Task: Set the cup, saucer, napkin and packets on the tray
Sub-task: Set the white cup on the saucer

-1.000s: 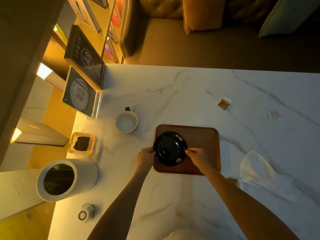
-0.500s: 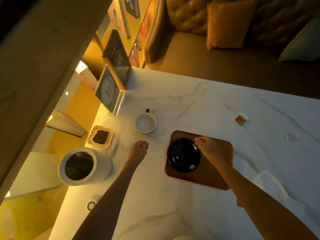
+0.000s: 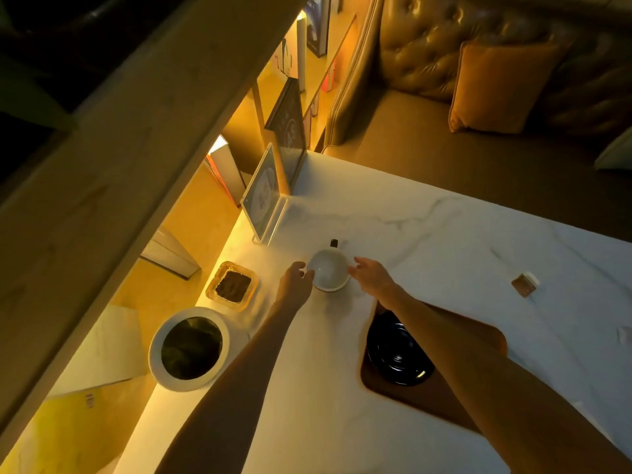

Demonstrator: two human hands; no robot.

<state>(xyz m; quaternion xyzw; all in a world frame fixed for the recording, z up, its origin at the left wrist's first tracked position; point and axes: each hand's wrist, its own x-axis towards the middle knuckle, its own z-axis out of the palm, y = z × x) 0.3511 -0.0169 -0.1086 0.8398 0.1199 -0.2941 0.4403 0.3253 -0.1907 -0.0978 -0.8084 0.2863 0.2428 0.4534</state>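
A white cup (image 3: 328, 273) with a dark handle at its far side stands on the marble table. My left hand (image 3: 294, 280) touches its left wall and my right hand (image 3: 371, 278) its right rim, so the cup sits between both hands. The black saucer (image 3: 396, 354) lies on the brown wooden tray (image 3: 396, 396) to the near right, partly under my right forearm. One brown packet (image 3: 523, 284) lies on the table at the right. A pale packet (image 3: 626, 334) shows at the right edge. The napkin is out of view.
A glass dish of dark grounds (image 3: 232, 285) and a white round bin (image 3: 189, 348) stand left of the cup near the table's left edge. An acrylic sign stand (image 3: 263, 201) is behind it. A leather sofa with an orange cushion (image 3: 496, 87) lies beyond the table.
Both hands left the saucer, which stays on the tray, and reached up-left to the cup. The camera has swung left, so the napkin dropped out of view.
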